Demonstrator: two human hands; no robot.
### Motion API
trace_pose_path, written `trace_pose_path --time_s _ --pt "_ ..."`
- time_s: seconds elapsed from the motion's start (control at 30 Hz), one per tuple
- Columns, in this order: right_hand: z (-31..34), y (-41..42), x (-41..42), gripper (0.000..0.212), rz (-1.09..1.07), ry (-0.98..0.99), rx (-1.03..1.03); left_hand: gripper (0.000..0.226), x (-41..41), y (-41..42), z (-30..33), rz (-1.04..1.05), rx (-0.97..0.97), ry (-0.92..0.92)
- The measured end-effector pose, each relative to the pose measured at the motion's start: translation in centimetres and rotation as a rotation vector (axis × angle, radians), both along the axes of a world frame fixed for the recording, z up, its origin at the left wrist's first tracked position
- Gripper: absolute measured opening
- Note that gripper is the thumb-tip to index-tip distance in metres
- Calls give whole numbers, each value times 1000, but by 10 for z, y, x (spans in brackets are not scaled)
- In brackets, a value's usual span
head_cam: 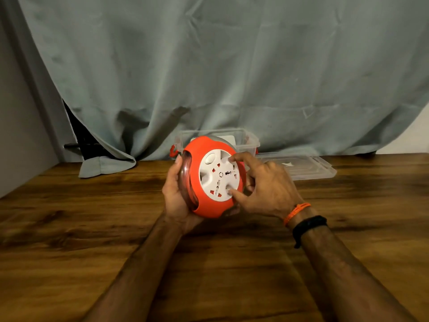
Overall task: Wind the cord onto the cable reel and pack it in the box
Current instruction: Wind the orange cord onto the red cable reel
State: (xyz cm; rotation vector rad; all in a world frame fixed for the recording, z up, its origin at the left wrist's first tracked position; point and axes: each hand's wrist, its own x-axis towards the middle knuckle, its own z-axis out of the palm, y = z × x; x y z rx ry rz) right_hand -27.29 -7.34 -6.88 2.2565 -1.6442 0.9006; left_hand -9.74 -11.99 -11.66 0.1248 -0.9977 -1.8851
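From the head camera, the cable reel (213, 176) is held up above the middle of the wooden tabletop (92, 240), toward its far edge, white socket face tilted at the camera. The left hand (178, 196) cups it from the left and underneath, fingers curled round the back and out of sight, only the thumb tip showing near the reel's upper left rim. The right hand (267, 187) is half open beside the reel's right side, with two fingertips (232, 158) pressed on the white face, one near the top and one near the bottom; its other fingers are tucked behind the orange rim and hard to make out. Through the clear side band of the reel some orange cord (188, 182) shows, though how much is wound cannot be told. Behind the reel, at the far edge, stands a clear box (248, 141), its lower part and left side blocked by the reel; something white lies inside, unclear. The clear lid (308, 168) lies flat just right of the box, partly covered by the right hand. A grey curtain (232, 66) hangs behind.
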Motion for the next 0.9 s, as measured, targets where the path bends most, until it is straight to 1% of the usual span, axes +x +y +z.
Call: trace_pose_path --time_s 0.07,0.2,0.27,0.33,0.4,0.43,0.57,0.63,0.73,0.9 --pt "-3 0 2 65 -24 74 4 75 0 0 0 11 10 -15" --pt "-9 -4 2 69 -78 129 -67 86 -1 1 2 -3 19 -56" --pt "-10 -6 2 70 -124 140 -133 80 -3 2 2 20 21 -51" --pt "-12 -5 4 68 -172 122 -206 69 -2 2 2 64 -3 -60" --pt "-14 -5 7 68 -214 115 -206 62 -3 2 1 129 -3 -64" --pt "-16 -4 10 68 -231 109 -207 61 -2 2 1 152 1 -61" --pt "-18 -2 21 64 -337 74 -242 71 -1 1 1 237 -8 -50" --pt "-18 -1 27 64 -373 66 -222 62 0 0 -1 245 0 -50" --pt "-20 -2 29 68 -377 -12 -167 54 0 2 0 229 -8 -65" --pt "-21 -3 30 62 -348 -140 -132 65 -6 5 3 257 -12 5"
